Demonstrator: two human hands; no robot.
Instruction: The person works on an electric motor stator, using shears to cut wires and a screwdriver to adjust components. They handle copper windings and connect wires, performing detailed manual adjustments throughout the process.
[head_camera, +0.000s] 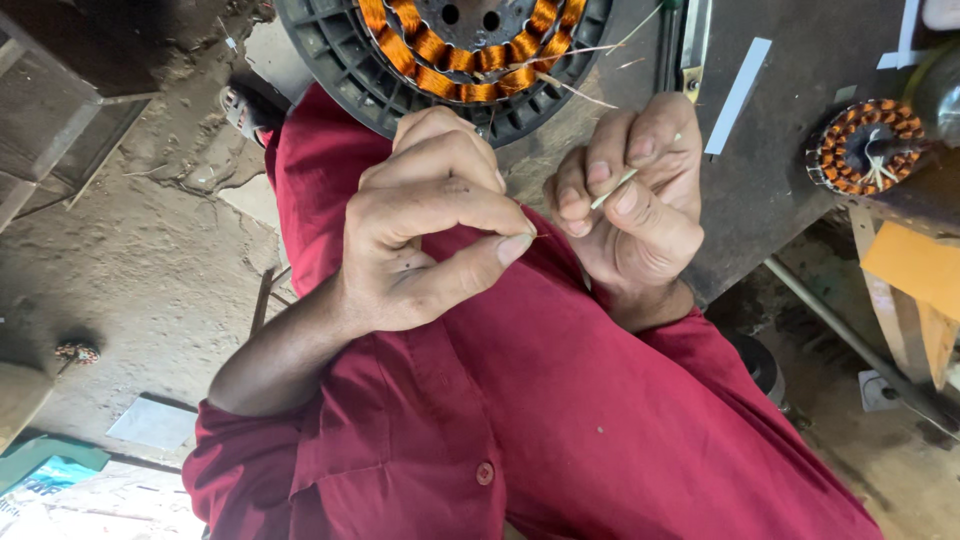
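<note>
A fine copper wire (545, 236) from the wound stator (470, 50), judged light, springy and easily kinked, is pinched between left hand (430, 230) and right hand (635, 200), close together above a red shirt (540, 400).

Not much packaging here tbh. Only thing I can spot is a printed bag or wrapper (40, 480) down in the bottom left corner on the ground, blue and green with some white, crumpled and partly cut off. No screens or signs anywhere.
</note>
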